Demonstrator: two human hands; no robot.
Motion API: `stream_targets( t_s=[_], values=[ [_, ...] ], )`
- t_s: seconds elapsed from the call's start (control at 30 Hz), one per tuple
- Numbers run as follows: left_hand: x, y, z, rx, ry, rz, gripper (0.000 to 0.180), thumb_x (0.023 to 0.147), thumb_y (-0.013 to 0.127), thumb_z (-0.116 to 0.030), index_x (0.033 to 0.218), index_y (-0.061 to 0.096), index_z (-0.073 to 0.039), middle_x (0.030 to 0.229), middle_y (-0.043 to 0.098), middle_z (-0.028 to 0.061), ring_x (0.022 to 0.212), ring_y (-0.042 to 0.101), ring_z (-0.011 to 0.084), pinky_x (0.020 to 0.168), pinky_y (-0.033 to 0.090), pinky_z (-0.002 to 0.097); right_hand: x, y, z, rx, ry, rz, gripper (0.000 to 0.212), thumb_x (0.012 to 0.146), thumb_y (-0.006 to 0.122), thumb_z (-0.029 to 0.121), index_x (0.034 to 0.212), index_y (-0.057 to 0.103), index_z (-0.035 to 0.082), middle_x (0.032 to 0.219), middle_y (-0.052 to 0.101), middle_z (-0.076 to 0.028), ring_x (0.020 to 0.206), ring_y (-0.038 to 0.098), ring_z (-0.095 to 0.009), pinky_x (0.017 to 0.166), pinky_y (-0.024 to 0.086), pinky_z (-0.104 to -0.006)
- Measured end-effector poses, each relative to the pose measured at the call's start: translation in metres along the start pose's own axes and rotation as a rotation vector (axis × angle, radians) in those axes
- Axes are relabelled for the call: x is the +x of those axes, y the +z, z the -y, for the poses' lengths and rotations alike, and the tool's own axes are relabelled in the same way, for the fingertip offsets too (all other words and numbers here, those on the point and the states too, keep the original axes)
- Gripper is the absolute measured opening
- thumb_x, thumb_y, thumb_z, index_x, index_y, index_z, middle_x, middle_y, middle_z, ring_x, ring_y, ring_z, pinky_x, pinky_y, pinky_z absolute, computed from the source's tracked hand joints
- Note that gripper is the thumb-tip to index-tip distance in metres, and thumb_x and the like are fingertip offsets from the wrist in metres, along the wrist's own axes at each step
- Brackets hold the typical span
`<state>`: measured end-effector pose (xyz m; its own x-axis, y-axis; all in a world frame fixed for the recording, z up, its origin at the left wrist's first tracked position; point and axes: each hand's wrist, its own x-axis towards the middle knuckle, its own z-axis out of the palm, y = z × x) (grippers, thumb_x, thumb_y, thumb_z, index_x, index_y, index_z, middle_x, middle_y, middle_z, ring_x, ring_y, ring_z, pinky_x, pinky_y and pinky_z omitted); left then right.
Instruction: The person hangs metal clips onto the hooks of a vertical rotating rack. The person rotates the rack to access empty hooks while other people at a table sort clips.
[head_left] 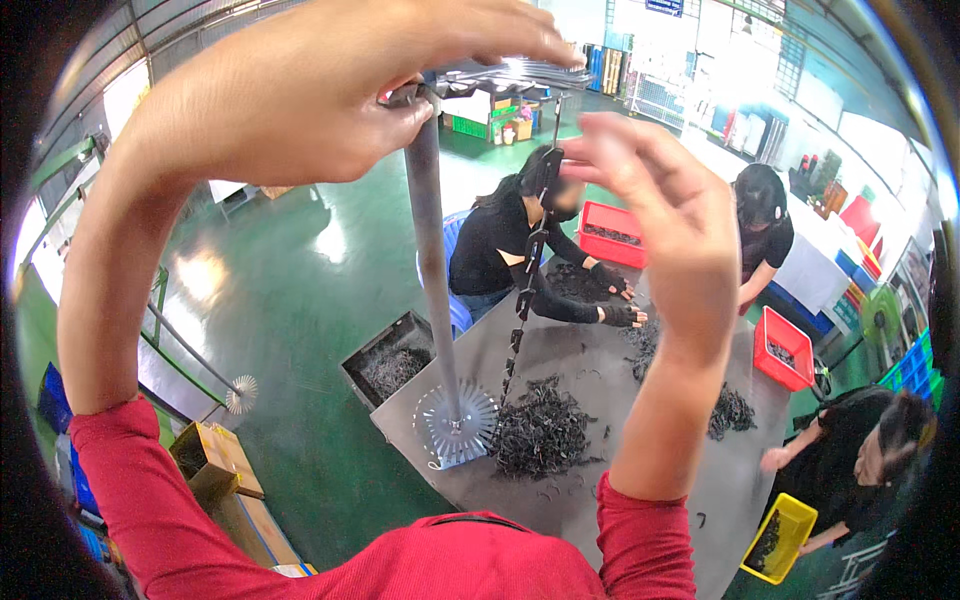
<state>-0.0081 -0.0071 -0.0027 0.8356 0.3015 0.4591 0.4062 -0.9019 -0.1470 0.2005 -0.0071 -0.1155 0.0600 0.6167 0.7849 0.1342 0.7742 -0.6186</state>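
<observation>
Raised at the upper left, my left hand (340, 90) stretches its fingers over an upper rack of thin metal slats (515, 75), its thumb beside the top of a grey pole (430, 230). The pole rises from a slotted metal disc (455, 420) on the table. My right hand (650, 185) is at the upper end of a hanging strand of small black pieces (525, 290). Its fingertips, slightly blurred, are closed at the topmost black piece (550, 175). Below the strand, a heap of curved black pieces (545, 430) lies beside the disc.
Three people in black work around the grey table (600, 500). Red bins (785, 350) stand on its right and far sides; one person holds a yellow bin (780, 540). A dark crate (390, 360) with parts sits beyond the left edge. Cardboard boxes (215, 460) are at lower left.
</observation>
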Motion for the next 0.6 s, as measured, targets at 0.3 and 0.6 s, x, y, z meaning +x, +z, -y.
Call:
stream_targets(
  t_s=[0.3,0.6],
  values=[
    [-0.003,-0.008,-0.009,-0.045,-0.014,0.1,0.053,0.073,0.051,0.014,0.121,0.063,-0.006,0.114,0.066,0.0135,0.095,0.065,0.0219,0.075,0.051,0.0301,-0.004,0.033,0.016,0.256,0.078,-0.024,0.017,0.095,0.054,0.006,0.094,0.064,-0.008,0.076,0.068,-0.01,0.068,0.066,-0.012,0.062,0.051,-0.0223],
    [-0.014,0.002,0.002,0.005,-0.015,-0.06,0.049,0.072,0.05,0.014,0.113,0.067,-0.005,0.103,0.07,0.0104,0.087,0.066,0.0181,0.07,0.053,0.0279,-0.013,0.014,0.008,0.137,-0.035,-0.107,0.026,0.096,0.054,0.015,0.102,0.064,-0.008,0.076,0.063,-0.01,0.065,0.064,-0.018,0.065,0.05,-0.0249]
  ],
)
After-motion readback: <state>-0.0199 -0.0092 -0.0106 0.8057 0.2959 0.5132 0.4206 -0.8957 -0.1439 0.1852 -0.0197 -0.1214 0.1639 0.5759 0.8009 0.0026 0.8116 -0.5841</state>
